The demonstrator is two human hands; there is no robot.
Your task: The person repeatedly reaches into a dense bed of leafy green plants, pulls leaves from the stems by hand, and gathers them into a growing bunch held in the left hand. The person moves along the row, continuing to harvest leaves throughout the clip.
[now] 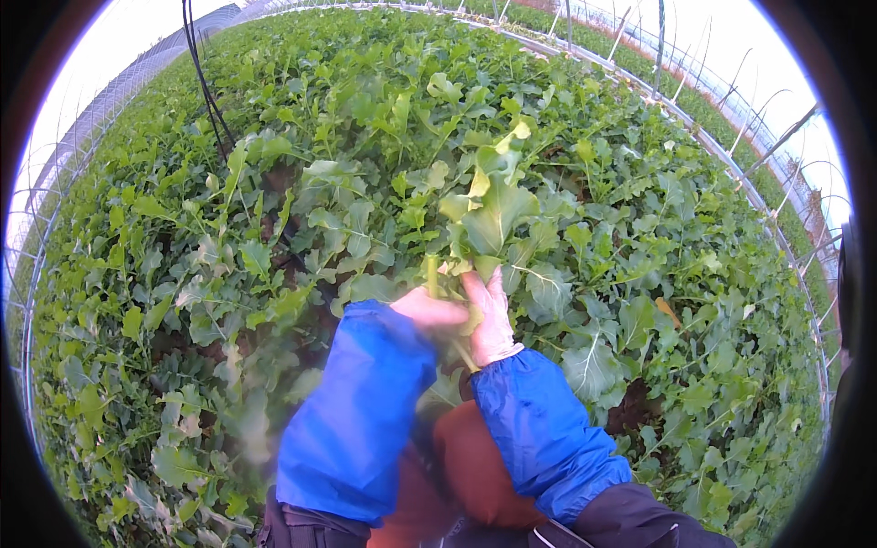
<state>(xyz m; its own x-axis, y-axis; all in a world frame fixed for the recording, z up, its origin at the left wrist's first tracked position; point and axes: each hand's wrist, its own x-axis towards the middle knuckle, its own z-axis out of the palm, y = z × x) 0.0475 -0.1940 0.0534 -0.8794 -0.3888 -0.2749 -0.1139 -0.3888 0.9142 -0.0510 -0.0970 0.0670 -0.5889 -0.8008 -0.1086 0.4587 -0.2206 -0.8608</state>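
My left hand (433, 307), coming out of a blue waterproof sleeve, is closed around a pale green cut stalk (432, 274) whose end points up. Right beside it, my right hand (490, 312), in a thin clear glove, grips a leafy green stem with broad leaves (497, 216), some of them yellowing, that rise above the fingers. Another thin stem slants down below the hands toward my right cuff. Part of the left fingers is blurred and hidden by leaves. Both hands are close together over my knees.
Dense leafy green plants (384, 103) surround me on all sides, with dark soil showing at a few gaps. Black cords (203, 82) hang at the upper left. Metal hoops and rails (726, 161) curve along the right and left edges.
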